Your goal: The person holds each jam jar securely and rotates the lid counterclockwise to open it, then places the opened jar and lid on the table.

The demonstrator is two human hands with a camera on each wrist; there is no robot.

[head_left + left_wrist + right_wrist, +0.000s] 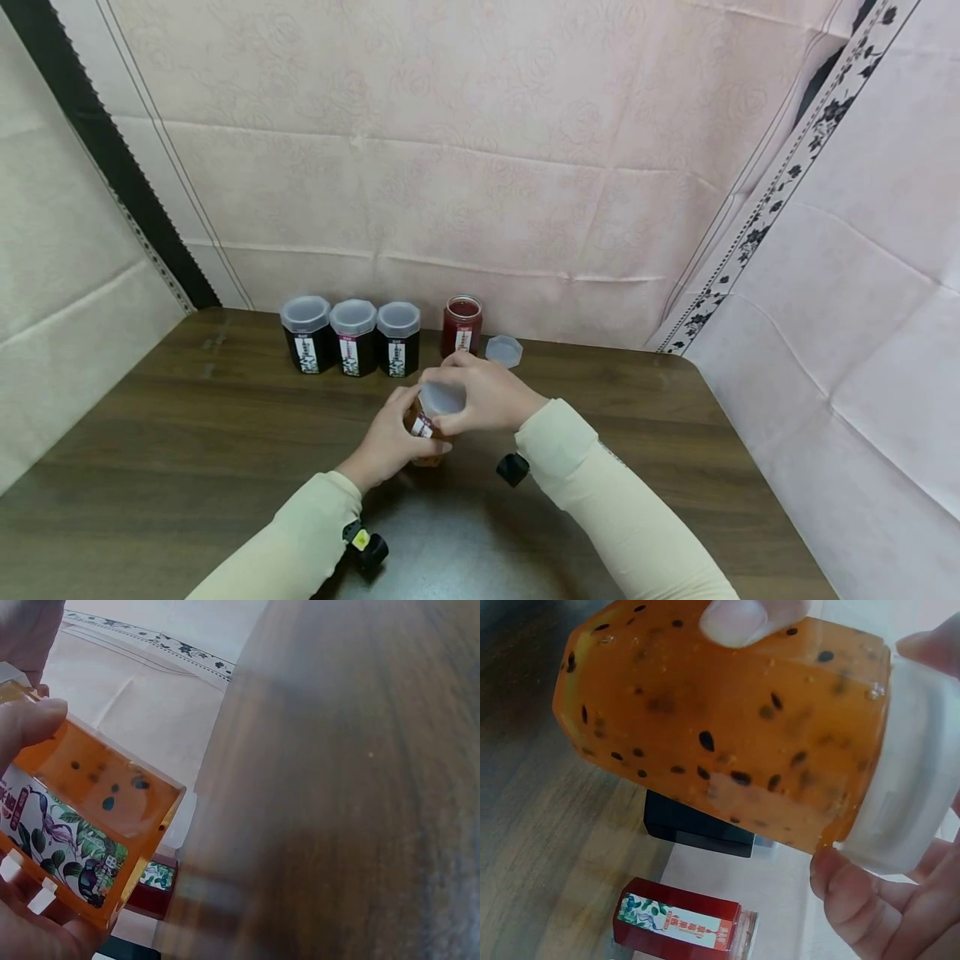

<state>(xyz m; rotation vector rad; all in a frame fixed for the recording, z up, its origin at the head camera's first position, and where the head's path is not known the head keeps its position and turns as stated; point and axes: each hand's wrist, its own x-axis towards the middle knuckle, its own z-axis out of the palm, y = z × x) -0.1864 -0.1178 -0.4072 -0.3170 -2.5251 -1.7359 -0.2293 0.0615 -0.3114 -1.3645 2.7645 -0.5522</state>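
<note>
My left hand (392,435) grips a faceted jar (727,727) of orange jelly-like contents with dark seeds. Its patterned label (64,840) faces the left wrist camera. My right hand (491,393) holds the whitish translucent lid (911,765) on the jar's mouth, thumb and fingers around the rim. In the right wrist view the lid sits over the end of the jar, with fingertips right at the seam. The jar is tilted close over the table in front of me, partly hidden by both hands.
Behind the hands stands a lidless red jar (462,323), a loose translucent lid (504,351) beside it. To its left, three dark jars (354,342) with translucent lids stand in a row. Pale cloth (450,167) hangs along the back and sides of the wooden table (187,467).
</note>
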